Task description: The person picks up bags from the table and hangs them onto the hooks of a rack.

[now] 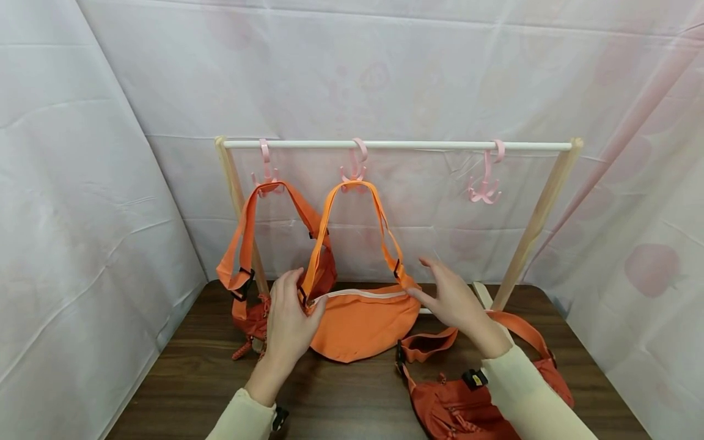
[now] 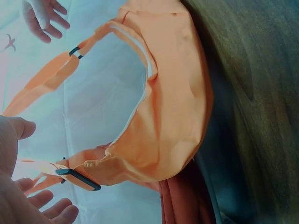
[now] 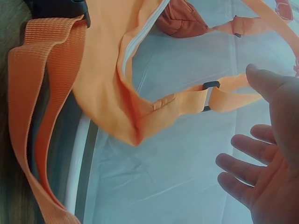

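A bright orange waist bag [image 1: 363, 324] with a white zipper hangs by its strap [image 1: 324, 229] from the middle pink hook [image 1: 354, 171]. My left hand [image 1: 288, 318] is at the bag's left end, fingers spread; in the left wrist view that hand [image 2: 28, 186] is beside the black buckle [image 2: 77, 178], gripping nothing. At the other end is my right hand [image 1: 453, 299], fingers extended. The right wrist view has this hand [image 3: 271, 154] next to the strap adjuster [image 3: 210, 85], apparently apart from it. Behind my left hand hangs a darker red-orange bag [image 1: 327, 269] from the left hook [image 1: 266, 171].
A white rail [image 1: 423, 145] on wooden posts [image 1: 536, 226] stands on the dark wooden table [image 1: 181, 379]. Another pink hook [image 1: 485, 183] hangs at the right. Below my right forearm lies a red-orange bag [image 1: 456, 406] with its strap [image 1: 431, 345] looped. Pale curtains [image 1: 110, 214] surround the table.
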`<state>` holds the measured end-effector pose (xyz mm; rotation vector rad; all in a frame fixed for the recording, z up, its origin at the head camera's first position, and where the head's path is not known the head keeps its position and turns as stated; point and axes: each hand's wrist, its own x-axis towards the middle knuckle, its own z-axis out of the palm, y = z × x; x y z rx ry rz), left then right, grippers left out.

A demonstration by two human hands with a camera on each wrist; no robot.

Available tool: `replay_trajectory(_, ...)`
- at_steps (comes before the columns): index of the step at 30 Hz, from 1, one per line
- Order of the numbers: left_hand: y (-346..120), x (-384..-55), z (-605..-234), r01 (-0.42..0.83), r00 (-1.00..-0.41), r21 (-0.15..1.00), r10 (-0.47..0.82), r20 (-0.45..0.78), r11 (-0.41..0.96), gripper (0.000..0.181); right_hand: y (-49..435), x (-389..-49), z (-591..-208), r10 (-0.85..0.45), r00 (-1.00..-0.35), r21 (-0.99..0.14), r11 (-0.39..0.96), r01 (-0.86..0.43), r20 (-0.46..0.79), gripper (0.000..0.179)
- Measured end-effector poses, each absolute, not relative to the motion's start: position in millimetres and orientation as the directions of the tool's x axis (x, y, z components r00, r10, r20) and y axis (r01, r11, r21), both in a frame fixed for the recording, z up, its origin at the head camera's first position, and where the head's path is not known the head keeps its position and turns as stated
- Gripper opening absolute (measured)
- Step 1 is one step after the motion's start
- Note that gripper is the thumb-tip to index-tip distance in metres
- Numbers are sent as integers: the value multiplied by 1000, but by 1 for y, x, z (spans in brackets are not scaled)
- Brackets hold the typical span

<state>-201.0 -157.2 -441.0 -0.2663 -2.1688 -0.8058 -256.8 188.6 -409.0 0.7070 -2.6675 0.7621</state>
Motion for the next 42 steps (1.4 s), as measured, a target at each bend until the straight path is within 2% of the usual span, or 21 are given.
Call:
replay_trajectory(8, -154, -200, -442, 454, -626, 409, -44, 778, 792, 74, 201, -250, -415, -365, -851, -408, 759, -507, 377, 82)
replay_trajectory(17, -148, -197, -444, 465, -608, 376, -20, 794, 802, 74, 213, -245, -422, -347, -859, -412, 768, -491, 376, 80)
replay_trajectory(26, -141, -197, -449, 457, -622, 365, -2, 783, 811, 72, 229, -240, -429, -340, -859, -388, 785, -484, 383, 77)
replay_trajectory(37, -132, -197, -457, 444, -671, 375, 25, 741, 814, 69, 244, -235, -438, -332, -861, -387, 788, -478, 386, 74)
replay_trajectory(42, -129, -197, -459, 443, -662, 344, 43, 749, 828, 69, 251, -234, -443, -313, -873, -401, 794, -456, 373, 74)
